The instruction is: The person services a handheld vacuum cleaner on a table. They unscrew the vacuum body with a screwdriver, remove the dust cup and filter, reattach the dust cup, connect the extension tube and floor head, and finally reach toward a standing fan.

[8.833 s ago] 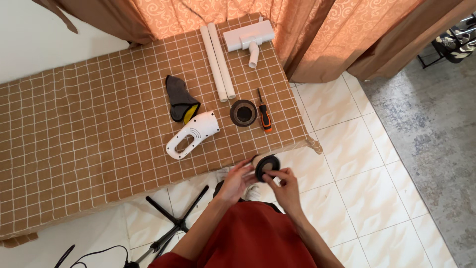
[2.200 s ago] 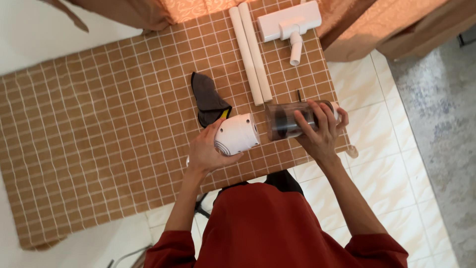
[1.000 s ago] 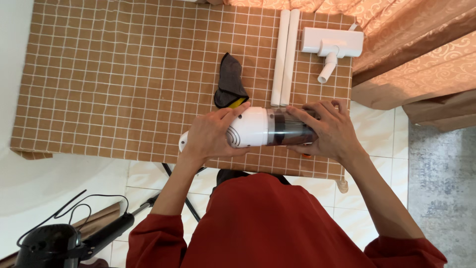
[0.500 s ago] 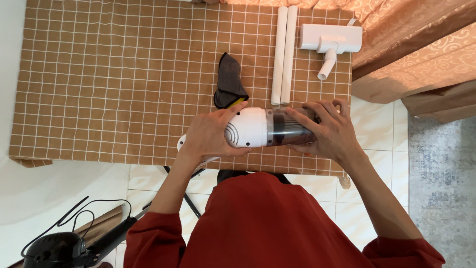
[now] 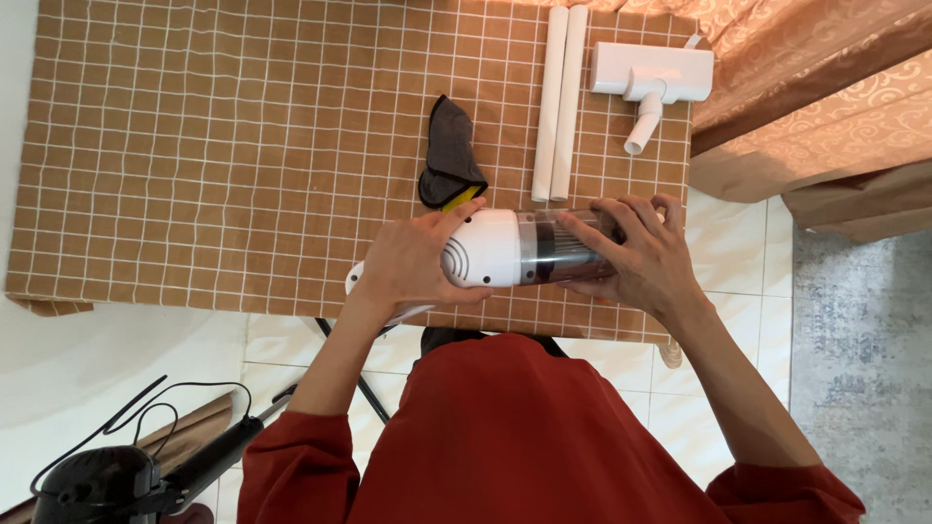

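Observation:
A white handheld vacuum body (image 5: 490, 249) with a clear dust cup (image 5: 563, 247) lies sideways above the near edge of a table covered in a brown checked cloth (image 5: 214, 155). My left hand (image 5: 413, 262) grips the white motor end and handle. My right hand (image 5: 636, 257) wraps around the clear dust cup, fingers over its top. Both pieces sit joined in a line between my hands. My red sleeves fill the bottom of the view.
Behind the vacuum lie a dark grey cloth (image 5: 449, 160), two white tubes (image 5: 561, 97) side by side, and a white floor brush head (image 5: 649, 78). Orange curtains (image 5: 825, 107) hang at the right. A black fan (image 5: 107, 480) with cable stands on the tiled floor at lower left.
Earlier my hands held a black round part; then they picked up the vacuum body and dust cup. Over the last second my hands stay clasped on them, barely shifting.

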Demonstrator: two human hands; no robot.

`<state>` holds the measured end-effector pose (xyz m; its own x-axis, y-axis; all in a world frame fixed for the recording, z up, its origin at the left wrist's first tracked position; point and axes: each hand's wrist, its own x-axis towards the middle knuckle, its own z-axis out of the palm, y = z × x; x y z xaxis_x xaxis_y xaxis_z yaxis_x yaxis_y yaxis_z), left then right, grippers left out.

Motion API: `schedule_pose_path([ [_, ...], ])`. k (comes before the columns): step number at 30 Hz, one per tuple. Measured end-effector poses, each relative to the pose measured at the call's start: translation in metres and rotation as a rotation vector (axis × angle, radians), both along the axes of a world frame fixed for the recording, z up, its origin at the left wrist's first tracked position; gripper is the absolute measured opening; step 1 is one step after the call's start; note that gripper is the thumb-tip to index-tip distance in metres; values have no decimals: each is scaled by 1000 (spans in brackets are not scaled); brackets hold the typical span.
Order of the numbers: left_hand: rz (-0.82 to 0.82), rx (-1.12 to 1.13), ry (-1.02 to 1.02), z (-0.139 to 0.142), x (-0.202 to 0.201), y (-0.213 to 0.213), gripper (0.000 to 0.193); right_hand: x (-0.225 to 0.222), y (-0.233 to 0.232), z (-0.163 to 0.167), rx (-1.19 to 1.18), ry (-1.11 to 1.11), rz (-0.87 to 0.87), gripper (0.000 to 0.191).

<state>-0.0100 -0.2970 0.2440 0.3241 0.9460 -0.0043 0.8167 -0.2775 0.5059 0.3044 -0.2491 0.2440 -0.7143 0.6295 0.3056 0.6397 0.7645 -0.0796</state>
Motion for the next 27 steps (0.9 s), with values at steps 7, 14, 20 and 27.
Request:
schedule_pose_path([
  [7, 47, -36, 15, 2, 4, -1, 109, 1, 0, -10, 27, 9, -12, 90],
  [14, 59, -125, 22, 8, 5, -1, 108, 2, -2, -22, 49, -16, -6, 93],
  [20, 59, -66, 15, 10, 9, 1, 109, 3, 1, -28, 60, -11, -5, 95],
  [27, 59, -91, 58, 3, 9, -2, 110, 0, -1, -32, 49, 6, 2, 96],
])
